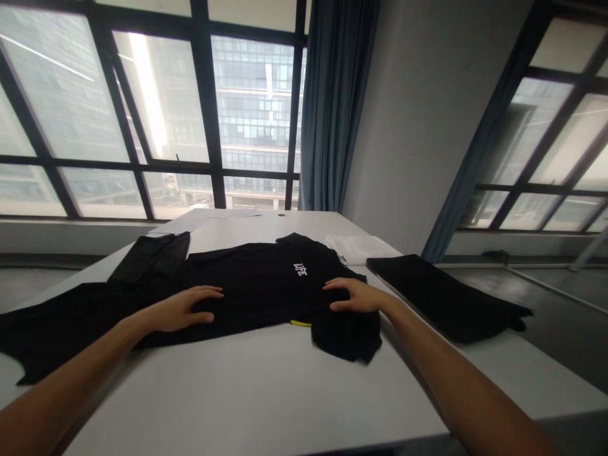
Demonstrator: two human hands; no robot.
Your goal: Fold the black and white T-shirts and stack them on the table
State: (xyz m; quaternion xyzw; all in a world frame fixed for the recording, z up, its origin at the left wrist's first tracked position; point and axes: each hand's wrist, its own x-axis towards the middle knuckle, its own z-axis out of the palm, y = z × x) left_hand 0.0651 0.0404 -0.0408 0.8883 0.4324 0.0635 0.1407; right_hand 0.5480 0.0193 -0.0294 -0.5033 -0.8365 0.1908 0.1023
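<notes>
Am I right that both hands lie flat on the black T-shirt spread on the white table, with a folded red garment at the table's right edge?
Not quite: the head view shows the folded garment is black, not red. The left hand and right hand do lie flat on the black T-shirt, spread on the white table.

White table (266,392), near part bare. Black T-shirt (266,285) spread flat across its middle, white print facing up, a bit of yellow at the near hem, one sleeve folded toward the near right. More black cloth (52,329) lies at the left, running to the table's left edge. Folded white cloth (356,247) at the far right, just beyond the shirt. White sheets (209,218) at the far edge. Black garment (446,297) lies flat on the right side.
</notes>
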